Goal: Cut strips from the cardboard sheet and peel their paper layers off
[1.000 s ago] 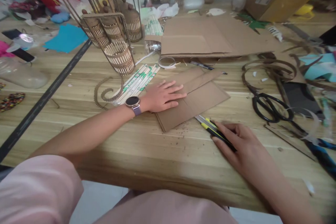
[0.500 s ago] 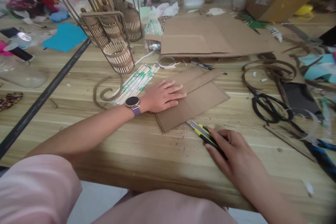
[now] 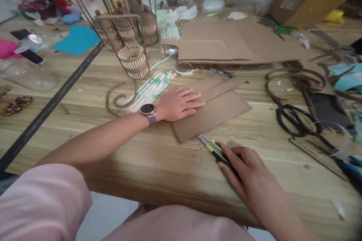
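My left hand [image 3: 181, 103] lies flat with fingers spread on a piece of brown cardboard [image 3: 215, 115]. A narrow cardboard strip [image 3: 226, 87] rests across that piece, just past my fingertips. In my right hand [image 3: 249, 169] is a yellow and black utility knife [image 3: 216, 150], its blade out and pointing away to the left. The blade tip is at the near edge of the cardboard; whether it touches I cannot tell. Dark crumbs lie on the table near the blade. A pen [image 3: 222, 72] sits behind the cardboard.
Wrapped chopsticks [image 3: 154, 90] and a curled cardboard strip [image 3: 120, 99] lie left of the cardboard. Behind stand stick-and-cardboard lanterns [image 3: 132, 62] with tall handles. Larger cardboard sheets [image 3: 212, 43] lie at the back. Black-handled scissors [image 3: 298, 120] are at the right among scraps.
The whole view has shifted slightly, so the scene sits a little further right. The knife has moved slightly left along the cardboard's near edge. My left hand stays on the cardboard.
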Demonstrator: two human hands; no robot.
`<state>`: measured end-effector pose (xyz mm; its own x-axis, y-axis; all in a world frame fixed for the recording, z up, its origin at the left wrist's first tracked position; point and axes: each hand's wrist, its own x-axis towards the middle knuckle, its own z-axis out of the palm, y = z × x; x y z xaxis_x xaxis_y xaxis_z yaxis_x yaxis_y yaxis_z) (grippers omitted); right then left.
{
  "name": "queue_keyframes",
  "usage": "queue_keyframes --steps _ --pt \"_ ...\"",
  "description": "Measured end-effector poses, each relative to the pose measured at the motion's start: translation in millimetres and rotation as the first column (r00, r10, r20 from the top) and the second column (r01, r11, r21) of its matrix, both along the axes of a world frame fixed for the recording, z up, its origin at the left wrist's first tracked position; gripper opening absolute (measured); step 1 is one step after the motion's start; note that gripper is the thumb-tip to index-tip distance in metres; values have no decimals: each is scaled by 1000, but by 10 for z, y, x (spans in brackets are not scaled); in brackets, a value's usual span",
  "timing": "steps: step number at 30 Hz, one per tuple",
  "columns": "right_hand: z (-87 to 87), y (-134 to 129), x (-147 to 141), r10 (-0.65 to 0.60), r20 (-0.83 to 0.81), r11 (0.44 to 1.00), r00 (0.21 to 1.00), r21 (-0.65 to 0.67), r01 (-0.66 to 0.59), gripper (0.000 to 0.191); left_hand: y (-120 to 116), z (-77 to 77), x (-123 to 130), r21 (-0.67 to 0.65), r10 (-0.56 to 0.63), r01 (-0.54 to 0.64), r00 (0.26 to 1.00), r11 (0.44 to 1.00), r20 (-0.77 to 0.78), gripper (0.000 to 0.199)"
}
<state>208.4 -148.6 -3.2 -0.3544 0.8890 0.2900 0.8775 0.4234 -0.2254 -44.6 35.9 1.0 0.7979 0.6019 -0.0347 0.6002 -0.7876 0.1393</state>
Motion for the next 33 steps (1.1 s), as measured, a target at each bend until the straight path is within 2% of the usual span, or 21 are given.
queue_keyframes --steps 12,17,23,30,33 --pt "-6 -57 -138 74 29 997 997 7 -74 45 -21 52 28 0 20 -20 999 1000 -50 48" --pt "33 5 -177 186 63 982 981 15 -187 43 -10 35 20 -7 18 -18 999 1000 -29 48" --pt "31 75 -106 224 14 974 974 -36 -224 41 -13 62 26 -20 15 -15 999 1000 -42 48" --pt "76 200 6 365 32 931 931 -39 -363 39 1 44 5 -6 -11 11 999 1000 -37 49" --pt "93 180 17 366 24 930 930 -54 -364 39 19 41 -7 -2 -22 22 999 1000 -33 50"
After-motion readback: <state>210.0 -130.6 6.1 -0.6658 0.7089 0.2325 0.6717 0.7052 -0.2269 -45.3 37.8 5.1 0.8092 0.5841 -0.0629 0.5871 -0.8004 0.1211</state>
